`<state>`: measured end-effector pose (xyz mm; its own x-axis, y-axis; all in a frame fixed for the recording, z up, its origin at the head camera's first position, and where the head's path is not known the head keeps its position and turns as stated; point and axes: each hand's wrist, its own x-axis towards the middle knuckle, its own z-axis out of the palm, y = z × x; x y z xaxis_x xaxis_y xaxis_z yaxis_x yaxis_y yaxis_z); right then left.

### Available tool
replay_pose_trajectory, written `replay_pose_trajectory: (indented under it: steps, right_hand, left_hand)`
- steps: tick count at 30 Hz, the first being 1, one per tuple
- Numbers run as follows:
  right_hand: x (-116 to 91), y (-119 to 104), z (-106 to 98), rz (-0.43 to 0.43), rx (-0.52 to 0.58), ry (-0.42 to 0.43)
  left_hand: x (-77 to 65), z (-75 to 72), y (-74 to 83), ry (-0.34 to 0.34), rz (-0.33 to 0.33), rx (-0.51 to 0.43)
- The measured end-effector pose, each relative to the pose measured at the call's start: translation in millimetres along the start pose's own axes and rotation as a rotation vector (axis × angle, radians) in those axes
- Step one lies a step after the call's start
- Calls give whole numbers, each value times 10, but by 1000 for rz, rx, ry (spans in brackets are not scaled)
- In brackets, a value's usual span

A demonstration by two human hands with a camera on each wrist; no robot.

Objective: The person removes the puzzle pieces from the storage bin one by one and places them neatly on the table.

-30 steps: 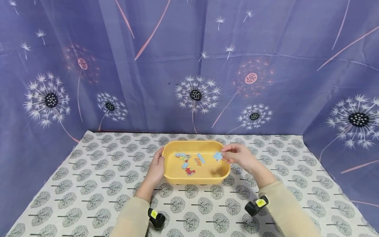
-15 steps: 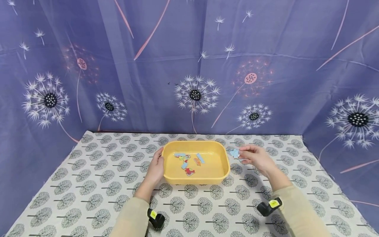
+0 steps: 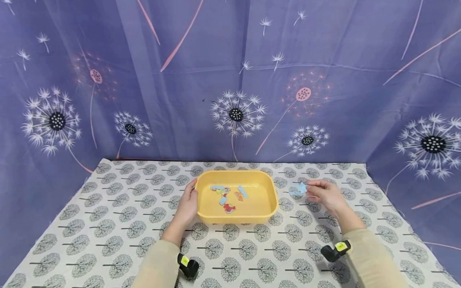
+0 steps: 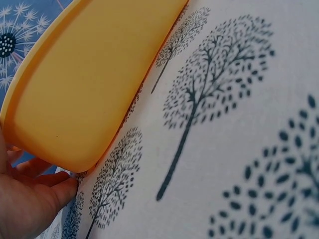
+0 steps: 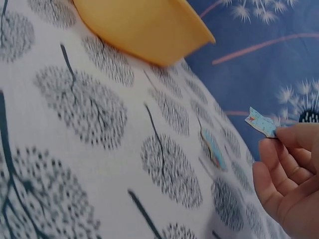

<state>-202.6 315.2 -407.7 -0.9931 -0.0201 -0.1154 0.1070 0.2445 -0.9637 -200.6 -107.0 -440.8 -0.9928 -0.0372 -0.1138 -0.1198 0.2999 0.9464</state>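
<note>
At the left end of the yellow plastic basin (image 3: 259, 200), my left hand (image 3: 186, 202) grips the rim, its fingers under the edge in the left wrist view. Several small colourful puzzle pieces (image 3: 229, 208) lie on the basin floor, red, orange and light blue among them. To the right of the basin my right hand (image 3: 325, 196) pinches a light blue puzzle piece (image 5: 263, 123) between thumb and fingertips. Just below it, a second light blue piece (image 5: 213, 149) shows against the cloth, seen at a slant in the right wrist view.
A white cloth (image 3: 126, 228) printed with grey trees covers the table. Behind and at both sides hangs a blue-purple curtain (image 3: 180, 104) with dandelions. A black wrist camera (image 3: 335, 251) sits at the right sleeve, and another camera (image 3: 188, 266) at the left.
My right hand has carried the light blue puzzle piece from over the basin's right end out to the right of it. The left hand has kept its grip on the basin.
</note>
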Motion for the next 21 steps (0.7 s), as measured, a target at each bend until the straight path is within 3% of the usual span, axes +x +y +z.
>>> replay_pose_trajectory:
  steps: [9, 21]
  right_hand:
    - [18, 173, -150, 73, -60, 122]
    - [64, 281, -191, 162, -152, 194]
  left_hand:
    - [-12, -1, 3, 5, -1, 3]
    - [6, 3, -13, 5, 25, 8]
